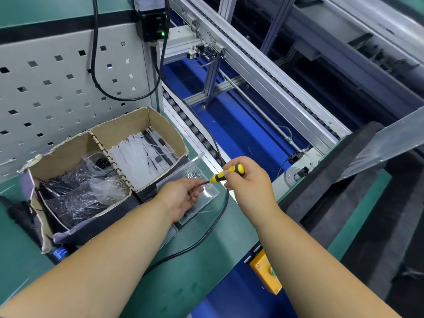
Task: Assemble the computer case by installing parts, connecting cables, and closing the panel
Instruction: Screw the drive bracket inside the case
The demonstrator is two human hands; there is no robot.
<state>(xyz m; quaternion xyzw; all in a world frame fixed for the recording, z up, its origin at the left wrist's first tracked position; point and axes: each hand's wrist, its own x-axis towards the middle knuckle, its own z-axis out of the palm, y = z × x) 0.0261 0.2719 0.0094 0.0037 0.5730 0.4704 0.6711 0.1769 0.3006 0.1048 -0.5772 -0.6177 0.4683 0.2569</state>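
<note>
Forearms reach in from the near edge over the green bench. Right hand curls its fingers round the yellow handle of the screwdriver, which lies nearly level, its long axis running from the handle down and left to the dark shaft. Left hand pinches that shaft near the tip; whether a screw sits there is too small to tell. Directly under the tip lies a clear tray holding small silvery screws, so the left hand is the nearer one to them, and picking one onto the tip looks like the step in hand. Beyond stands a torn cardboard box of white ties and bagged parts. Farther right, a perforated metal panel leans by the conveyor, perhaps the case side.
</note>
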